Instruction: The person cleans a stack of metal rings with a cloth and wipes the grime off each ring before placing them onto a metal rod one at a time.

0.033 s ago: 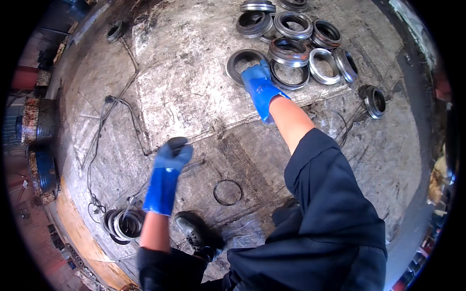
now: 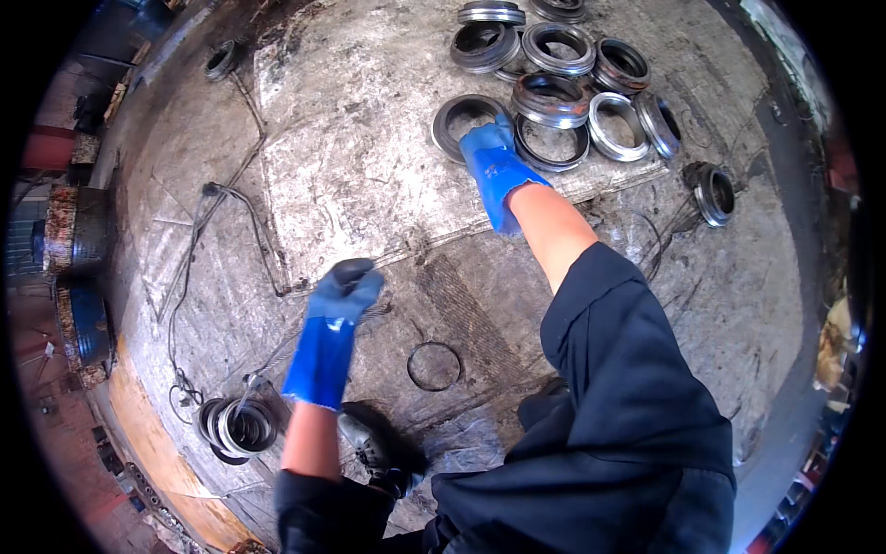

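Both my hands wear blue rubber gloves. My right hand reaches out to the far middle, its fingers closed over the right side of a dark metal ring that lies on the floor. Nearer and to the left, my left hand hangs above the floor, slightly blurred. Its fingers are curled, with a dark patch at their tips; whether this is a held thing or a soiled glove I cannot make out. Touching or close beside the gripped ring is another metal ring, partly beneath a rust-brown ring.
Several more thick metal rings crowd the far right, and one ring stands apart. A thin hoop lies near my shoes. Stacked rings sit at lower left, by a dark cable. Rusty drums line the left.
My left hand has moved a little to the right and slightly away from me. My right hand stays on the same ring.
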### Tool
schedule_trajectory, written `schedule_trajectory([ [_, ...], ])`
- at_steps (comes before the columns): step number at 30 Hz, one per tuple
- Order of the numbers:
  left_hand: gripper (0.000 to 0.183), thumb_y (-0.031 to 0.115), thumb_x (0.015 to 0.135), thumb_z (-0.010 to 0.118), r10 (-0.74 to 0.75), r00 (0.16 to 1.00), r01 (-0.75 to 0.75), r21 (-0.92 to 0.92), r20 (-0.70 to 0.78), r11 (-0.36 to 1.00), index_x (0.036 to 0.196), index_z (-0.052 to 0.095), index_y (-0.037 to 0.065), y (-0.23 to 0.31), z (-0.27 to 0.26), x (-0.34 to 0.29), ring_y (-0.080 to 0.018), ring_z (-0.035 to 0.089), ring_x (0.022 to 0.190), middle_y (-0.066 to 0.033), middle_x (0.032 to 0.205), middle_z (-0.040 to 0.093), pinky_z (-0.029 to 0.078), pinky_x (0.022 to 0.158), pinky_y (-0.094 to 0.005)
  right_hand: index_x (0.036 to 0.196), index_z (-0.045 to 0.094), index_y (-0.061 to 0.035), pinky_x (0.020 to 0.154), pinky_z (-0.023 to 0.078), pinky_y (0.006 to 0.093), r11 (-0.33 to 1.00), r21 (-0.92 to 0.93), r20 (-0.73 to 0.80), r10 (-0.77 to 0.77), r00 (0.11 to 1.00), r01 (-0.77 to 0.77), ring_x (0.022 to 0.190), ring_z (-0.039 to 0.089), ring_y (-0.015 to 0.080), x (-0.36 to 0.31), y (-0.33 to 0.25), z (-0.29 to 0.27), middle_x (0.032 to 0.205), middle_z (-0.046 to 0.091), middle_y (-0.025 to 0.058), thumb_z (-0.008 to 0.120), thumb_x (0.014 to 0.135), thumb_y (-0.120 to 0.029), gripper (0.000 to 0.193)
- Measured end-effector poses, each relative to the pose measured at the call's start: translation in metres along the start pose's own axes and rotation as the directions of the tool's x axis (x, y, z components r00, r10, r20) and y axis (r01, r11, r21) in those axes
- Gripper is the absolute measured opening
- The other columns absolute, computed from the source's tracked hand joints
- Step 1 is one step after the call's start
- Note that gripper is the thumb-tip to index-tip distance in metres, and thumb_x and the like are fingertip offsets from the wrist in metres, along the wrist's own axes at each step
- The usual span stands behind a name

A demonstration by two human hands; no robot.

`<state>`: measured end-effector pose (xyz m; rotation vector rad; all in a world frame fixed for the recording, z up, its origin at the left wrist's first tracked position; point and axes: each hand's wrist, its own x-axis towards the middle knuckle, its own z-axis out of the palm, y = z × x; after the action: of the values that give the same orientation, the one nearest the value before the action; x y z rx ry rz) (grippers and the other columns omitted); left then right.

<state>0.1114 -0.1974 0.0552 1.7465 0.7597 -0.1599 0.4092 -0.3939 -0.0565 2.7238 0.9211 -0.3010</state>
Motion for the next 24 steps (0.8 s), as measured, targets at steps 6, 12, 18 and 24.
schedule_trajectory([
  [6,0.053,0.046,0.097,0.064,-0.262,0.949,0.312,-0.42,0.174,0.852,0.132,0.059,0.007,-0.024,0.043,-0.028,-0.0223,0.07,0.103,-0.0128,0.12,0.072,0.054,0.079,-0.0338,0.091,0.079,-0.0067,0.069,0.056,0.0445,0.919,0.358,-0.123,-0.13,0.984,0.166,0.087,0.075,0.0295,-0.062,-0.026,-0.03,0.091,0.077,0.0125,0.074,0.08,-0.027,0.024],
  [12,0.081,0.072,0.092,0.054,-0.166,0.868,0.465,-0.649,0.467,0.602,0.143,0.052,0.01,-0.059,0.069,-0.001,-0.0275,0.062,0.118,-0.0142,0.137,0.061,0.053,0.092,-0.0402,0.093,0.074,-0.0025,0.069,0.052,0.0399,-0.047,0.926,0.302,-0.503,0.81,-0.375,0.077,0.07,0.024,-0.148,-0.025,-0.05,0.085,0.072,0.0114,0.081,0.083,-0.04,0.04],
  [18,0.089,0.074,0.086,0.062,0.118,0.865,0.413,-0.825,0.488,0.387,0.139,0.05,0.004,-0.021,0.109,0.006,-0.0361,0.06,0.121,-0.0195,0.136,0.057,0.049,0.106,-0.0515,0.118,0.069,-0.0004,0.085,0.053,0.0366,0.008,0.999,0.034,-0.487,0.873,-0.035,0.095,0.068,0.0212,-0.214,-0.04,-0.07,0.102,0.073,0.0125,0.081,0.084,-0.041,0.054],
  [24,0.073,0.041,0.088,0.076,0.192,0.789,0.428,-0.747,0.583,0.509,0.141,0.048,0.001,-0.002,0.138,-0.005,-0.036,0.064,0.118,-0.0213,0.133,0.062,0.056,0.1,-0.0486,0.118,0.067,0.0013,0.094,0.053,0.0395,0.414,0.907,0.116,-0.42,0.9,0.076,0.104,0.069,0.0295,-0.259,0.017,-0.055,0.115,0.071,0.016,0.083,0.084,-0.035,0.052],
])
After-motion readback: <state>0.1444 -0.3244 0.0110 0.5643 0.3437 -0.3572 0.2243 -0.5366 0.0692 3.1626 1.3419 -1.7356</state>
